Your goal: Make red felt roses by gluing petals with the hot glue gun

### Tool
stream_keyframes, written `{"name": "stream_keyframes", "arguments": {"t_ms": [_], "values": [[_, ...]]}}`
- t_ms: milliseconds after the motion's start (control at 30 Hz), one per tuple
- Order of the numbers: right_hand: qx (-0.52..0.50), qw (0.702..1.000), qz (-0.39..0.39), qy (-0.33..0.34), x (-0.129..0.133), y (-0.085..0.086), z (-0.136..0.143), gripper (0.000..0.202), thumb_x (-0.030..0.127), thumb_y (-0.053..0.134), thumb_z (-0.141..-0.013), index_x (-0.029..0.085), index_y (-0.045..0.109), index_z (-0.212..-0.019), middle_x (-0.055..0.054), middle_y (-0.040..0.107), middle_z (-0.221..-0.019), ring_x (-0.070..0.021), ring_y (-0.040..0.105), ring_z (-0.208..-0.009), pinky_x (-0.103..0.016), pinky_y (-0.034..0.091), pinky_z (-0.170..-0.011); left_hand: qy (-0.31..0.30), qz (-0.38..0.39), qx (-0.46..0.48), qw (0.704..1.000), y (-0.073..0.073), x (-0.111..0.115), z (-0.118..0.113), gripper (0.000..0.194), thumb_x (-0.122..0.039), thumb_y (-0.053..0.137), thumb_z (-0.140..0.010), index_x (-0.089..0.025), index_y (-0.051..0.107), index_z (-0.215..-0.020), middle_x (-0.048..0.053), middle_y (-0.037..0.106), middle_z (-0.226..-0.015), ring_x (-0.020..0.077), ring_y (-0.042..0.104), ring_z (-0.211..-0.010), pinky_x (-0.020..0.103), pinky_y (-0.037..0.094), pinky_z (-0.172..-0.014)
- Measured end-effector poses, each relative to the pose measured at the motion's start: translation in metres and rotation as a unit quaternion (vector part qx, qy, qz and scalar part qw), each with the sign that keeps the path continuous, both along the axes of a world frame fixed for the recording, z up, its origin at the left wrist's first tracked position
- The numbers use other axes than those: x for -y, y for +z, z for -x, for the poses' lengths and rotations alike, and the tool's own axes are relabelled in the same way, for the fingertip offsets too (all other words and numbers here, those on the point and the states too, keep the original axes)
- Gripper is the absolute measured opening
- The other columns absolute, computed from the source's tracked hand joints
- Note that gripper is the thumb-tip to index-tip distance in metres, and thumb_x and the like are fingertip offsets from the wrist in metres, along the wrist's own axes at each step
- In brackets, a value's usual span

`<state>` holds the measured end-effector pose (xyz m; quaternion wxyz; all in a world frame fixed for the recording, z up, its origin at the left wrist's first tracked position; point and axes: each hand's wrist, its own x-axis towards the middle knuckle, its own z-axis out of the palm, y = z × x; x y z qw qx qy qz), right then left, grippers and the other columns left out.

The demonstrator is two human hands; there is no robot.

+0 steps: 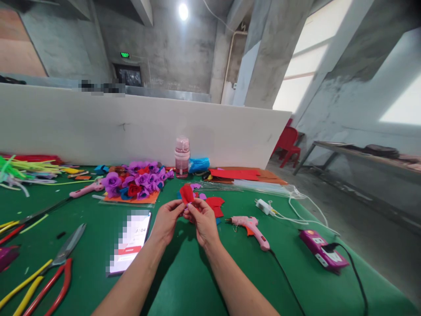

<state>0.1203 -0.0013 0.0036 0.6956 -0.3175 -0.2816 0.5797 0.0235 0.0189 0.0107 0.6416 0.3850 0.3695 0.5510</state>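
While pinched between 2 hands (pixel 186 219) — the red petal (pixel 187 194) rises above the fingertips.

The left hand (pixel 170 216) and the right hand (pixel 204 216) are both bare, with slim fingers and rounded knuckles. The back of each hand is smooth and tapers into a narrow wrist. Behind them, the left forearm (pixel 134 277) and the right forearm (pixel 237 277) are also bare, slender at the wrist and steadily broader towards the bottom edge of the view, where both are cut off. Their outlines are soft and even, with gentle shading along the sides. Bare skin runs unbroken from each wrist down to that edge. The elbows, the upper arms and any sleeves lie out of view. The fingernails are too small to make out clearly.
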Motion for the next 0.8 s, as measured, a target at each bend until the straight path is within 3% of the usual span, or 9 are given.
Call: {"name": "stream_keyframes", "arguments": {"t_ms": [800], "values": [[0.034, 0.999, -0.001, 0.001, 0.0004, -0.0019, -0.0014, 0.024, 0.025, 0.075, -0.061, 0.017, 0.062, -0.08, 0.004, 0.062, -0.062, -0.0066, 0.057, -0.055, -0.018, 0.049, -0.054, 0.03, -0.001, -0.018, 0.999, 0.0001, -0.0007, 0.0003, 0.028, -0.03, 0.079, -0.05, -0.013, 0.07, -0.071, 0.003, 0.067, -0.068, 0.0118, 0.057, -0.062, 0.025, 0.044, -0.064]]}}
